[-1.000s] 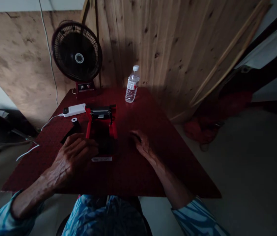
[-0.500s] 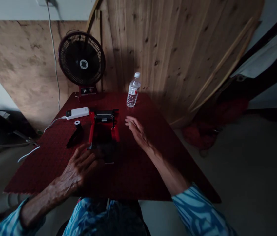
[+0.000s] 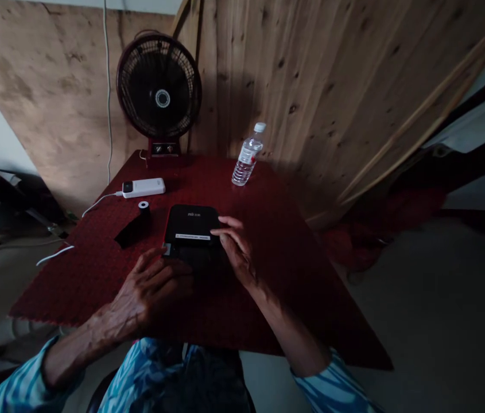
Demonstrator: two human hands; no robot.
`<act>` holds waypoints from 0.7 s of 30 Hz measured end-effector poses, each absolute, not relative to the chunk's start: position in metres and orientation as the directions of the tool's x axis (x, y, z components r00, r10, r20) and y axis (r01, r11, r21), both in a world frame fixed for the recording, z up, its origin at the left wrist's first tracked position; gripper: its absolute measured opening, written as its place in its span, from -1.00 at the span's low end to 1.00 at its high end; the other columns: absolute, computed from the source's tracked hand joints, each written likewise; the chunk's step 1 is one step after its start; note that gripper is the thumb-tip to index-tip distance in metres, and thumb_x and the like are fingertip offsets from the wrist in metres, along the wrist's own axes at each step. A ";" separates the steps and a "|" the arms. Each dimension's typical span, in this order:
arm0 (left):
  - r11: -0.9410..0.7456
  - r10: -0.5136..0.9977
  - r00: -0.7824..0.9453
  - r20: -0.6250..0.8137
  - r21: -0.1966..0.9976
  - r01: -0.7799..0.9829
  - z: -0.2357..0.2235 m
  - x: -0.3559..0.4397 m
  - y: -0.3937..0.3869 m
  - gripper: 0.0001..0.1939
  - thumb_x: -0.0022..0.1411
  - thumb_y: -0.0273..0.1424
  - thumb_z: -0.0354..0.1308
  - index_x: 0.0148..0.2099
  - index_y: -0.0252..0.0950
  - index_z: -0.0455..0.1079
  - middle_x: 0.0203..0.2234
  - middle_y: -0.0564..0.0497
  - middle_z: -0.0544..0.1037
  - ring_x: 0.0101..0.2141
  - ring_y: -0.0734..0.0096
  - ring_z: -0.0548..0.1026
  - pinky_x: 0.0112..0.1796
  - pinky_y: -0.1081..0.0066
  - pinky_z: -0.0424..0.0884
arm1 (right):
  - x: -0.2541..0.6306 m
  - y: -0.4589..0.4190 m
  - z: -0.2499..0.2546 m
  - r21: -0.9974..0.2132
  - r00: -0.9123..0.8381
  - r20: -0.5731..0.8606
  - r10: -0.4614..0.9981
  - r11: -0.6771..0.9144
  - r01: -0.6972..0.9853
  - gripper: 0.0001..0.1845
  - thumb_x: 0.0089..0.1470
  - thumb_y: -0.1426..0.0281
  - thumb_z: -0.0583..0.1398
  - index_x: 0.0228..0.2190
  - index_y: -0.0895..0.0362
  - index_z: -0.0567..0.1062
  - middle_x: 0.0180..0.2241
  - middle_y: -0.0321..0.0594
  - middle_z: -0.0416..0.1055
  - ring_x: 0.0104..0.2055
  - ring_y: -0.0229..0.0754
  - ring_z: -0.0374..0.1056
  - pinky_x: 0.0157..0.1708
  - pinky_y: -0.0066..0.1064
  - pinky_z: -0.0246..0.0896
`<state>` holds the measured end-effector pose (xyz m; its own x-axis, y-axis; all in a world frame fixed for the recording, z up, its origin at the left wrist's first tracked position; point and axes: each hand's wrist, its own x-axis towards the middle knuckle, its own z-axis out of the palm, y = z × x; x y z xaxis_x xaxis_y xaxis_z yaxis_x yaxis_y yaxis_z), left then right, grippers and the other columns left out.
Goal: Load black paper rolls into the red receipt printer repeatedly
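A small receipt printer [image 3: 193,221] with red sides and a closed black lid sits on the red tabletop [image 3: 302,304]; a white label strip runs across the lid. My left hand [image 3: 145,292] holds its near left corner, fingers curled over the dark front part. At the lid's right edge, my right hand [image 3: 237,249] has its fingers stretched out, the tips touching the lid. To the left lies a small paper roll [image 3: 143,207] with a dark strip [image 3: 132,229] trailing from it.
Behind the roll lies a white power bank [image 3: 145,187] with a cable plugged in. A fan [image 3: 160,94] stands at the table's far left. A partly filled water bottle [image 3: 248,155] is upright behind the printer. A wooden panel [image 3: 311,86] backs the table.
The printer's lid has gone from open to closed, covering the inside. My right hand has come from beside the printer to its lid. The view has shifted slightly.
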<state>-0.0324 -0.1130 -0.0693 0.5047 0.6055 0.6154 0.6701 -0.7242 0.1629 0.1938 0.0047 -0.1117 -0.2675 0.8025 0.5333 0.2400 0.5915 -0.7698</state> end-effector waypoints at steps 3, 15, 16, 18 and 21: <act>-0.550 0.768 0.224 0.600 0.439 0.710 -0.063 -0.044 -0.097 -0.76 0.47 -0.38 0.00 0.07 -0.18 0.44 -0.08 -0.05 0.64 -0.06 0.28 0.58 0.07 0.20 0.41 | 0.189 0.003 -0.117 -0.798 -0.239 0.514 0.824 0.562 0.218 -0.68 0.34 0.15 0.05 -0.21 -0.05 0.57 0.14 -0.22 0.36 0.25 -0.07 0.28 0.26 -0.11 0.23; 0.027 0.990 -0.139 -0.002 0.983 0.182 -0.072 -0.038 -0.043 -0.37 0.31 -0.26 0.12 0.39 -0.14 0.19 0.31 -0.08 0.37 0.26 0.00 0.36 0.18 0.09 0.39 | 0.183 0.004 -0.125 -0.846 -0.197 0.479 0.856 0.509 0.155 -0.66 0.30 0.33 0.04 0.04 -0.10 0.45 0.23 -0.25 0.28 0.35 -0.08 0.15 0.36 -0.06 0.08; 0.037 0.990 -0.138 -0.017 0.990 0.140 -0.072 -0.036 -0.044 -0.34 0.29 -0.26 0.15 0.40 -0.13 0.18 0.33 -0.07 0.34 0.29 -0.01 0.32 0.22 0.07 0.33 | 0.183 0.003 -0.124 -0.853 -0.196 0.474 0.858 0.503 0.139 -0.66 0.30 0.32 0.04 0.04 -0.10 0.45 0.23 -0.25 0.29 0.35 -0.08 0.14 0.36 -0.06 0.07; 0.035 0.990 -0.137 -0.027 0.998 0.055 -0.075 -0.035 -0.046 -0.31 0.26 -0.27 0.20 0.40 -0.12 0.19 0.35 -0.04 0.31 0.33 -0.04 0.23 0.28 0.06 0.22 | 0.183 0.001 -0.122 -0.864 -0.193 0.469 0.862 0.493 0.105 -0.67 0.29 0.30 0.06 0.03 -0.09 0.47 0.22 -0.26 0.30 0.35 -0.08 0.15 0.36 -0.06 0.07; 0.021 0.994 -0.102 -0.032 0.994 -0.105 -0.086 -0.037 -0.048 -0.33 0.27 -0.23 0.22 0.39 -0.10 0.22 0.33 -0.01 0.34 0.34 -0.07 0.21 0.30 0.06 0.16 | 0.184 0.000 -0.123 -0.863 -0.196 0.473 0.859 0.496 0.093 -0.67 0.32 0.25 0.05 0.02 -0.11 0.49 0.23 -0.30 0.30 0.34 -0.09 0.16 0.36 -0.07 0.06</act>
<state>-0.0374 -0.0476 -0.0857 -0.1018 0.9943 -0.0319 -0.1053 0.0211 0.9942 0.1844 0.0001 -0.1234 -0.1961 0.8590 0.4729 0.0926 0.4963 -0.8632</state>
